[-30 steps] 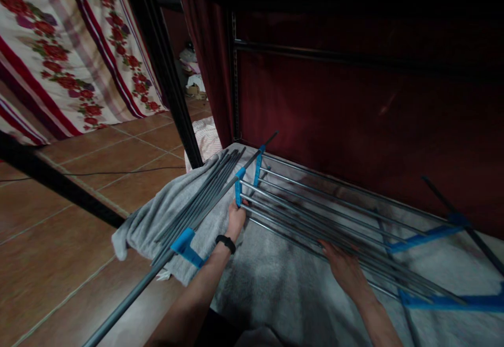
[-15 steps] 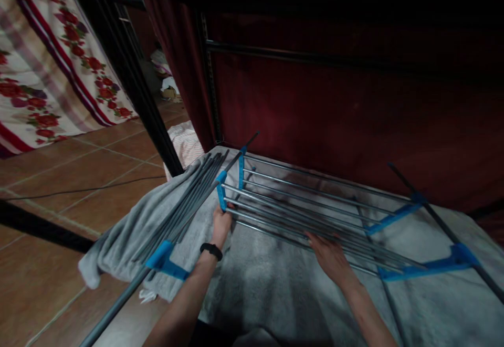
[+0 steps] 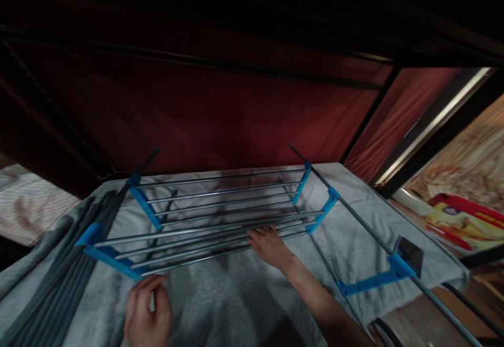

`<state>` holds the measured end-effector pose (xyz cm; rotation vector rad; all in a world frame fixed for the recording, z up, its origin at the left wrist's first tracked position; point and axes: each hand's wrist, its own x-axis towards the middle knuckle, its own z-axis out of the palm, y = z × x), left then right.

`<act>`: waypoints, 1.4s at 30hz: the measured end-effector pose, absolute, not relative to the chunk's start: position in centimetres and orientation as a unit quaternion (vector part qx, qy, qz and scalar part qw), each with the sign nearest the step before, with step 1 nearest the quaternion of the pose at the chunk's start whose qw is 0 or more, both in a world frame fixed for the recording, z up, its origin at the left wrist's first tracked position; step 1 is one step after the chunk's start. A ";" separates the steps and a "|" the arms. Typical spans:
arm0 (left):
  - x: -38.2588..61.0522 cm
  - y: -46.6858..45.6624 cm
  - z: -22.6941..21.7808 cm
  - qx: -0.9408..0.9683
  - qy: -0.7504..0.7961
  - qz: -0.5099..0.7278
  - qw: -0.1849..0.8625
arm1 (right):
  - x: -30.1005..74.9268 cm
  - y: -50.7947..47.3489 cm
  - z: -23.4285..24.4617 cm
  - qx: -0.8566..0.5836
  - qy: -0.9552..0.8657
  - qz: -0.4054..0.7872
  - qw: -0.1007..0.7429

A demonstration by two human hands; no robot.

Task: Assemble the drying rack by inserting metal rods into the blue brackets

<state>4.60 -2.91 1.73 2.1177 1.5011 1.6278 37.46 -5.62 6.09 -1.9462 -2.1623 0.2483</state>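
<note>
A part-built rack, like a shoe rack, lies on a grey blanket point(image 3: 220, 305). Thin metal rods point(image 3: 224, 191) span between a blue plastic bracket point(image 3: 145, 205) at left and a matching right bracket point(image 3: 301, 184). My right hand point(image 3: 271, 247) rests its fingers over the nearer rods, towards their right ends. Just below the near left bracket point(image 3: 112, 260), my left hand point(image 3: 149, 310) is loosely curled, with a gap between thumb and fingers and no object visible in it. Another blue bracket point(image 3: 370, 282) sits on the right-hand pole point(image 3: 362, 221) without rods.
Several loose grey tubes point(image 3: 66, 284) lie bunched at the left. A dark flat object point(image 3: 409, 255) is behind the right pole. Black frame bars point(image 3: 362, 113) and a dark red curtain point(image 3: 236, 116) enclose the back. A red and yellow package point(image 3: 466, 221) stands at right.
The view has swung right. My left hand has come off the bracket end to just below it. My right hand still lies on the rods, nearer their right ends.
</note>
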 end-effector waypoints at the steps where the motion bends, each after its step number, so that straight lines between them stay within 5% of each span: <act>1: 5.9 -3.5 2.8 0.741 0.422 0.522 0.001 | 37.4 -5.6 6.1 -0.660 -0.738 0.084 0.115; 7: 16.2 -2.8 10.6 0.838 0.298 0.441 -0.125 | 37.4 -6.0 6.1 -0.665 -0.732 0.073 0.125; 16: 23.5 0.4 13.4 0.951 0.235 0.189 -0.064 | 37.4 -7.4 5.5 -0.687 -0.704 0.054 0.174; 42: 23.8 1.0 15.2 0.933 0.269 0.218 -0.098 | 44.5 -11.8 4.7 -0.663 -0.650 -0.013 0.372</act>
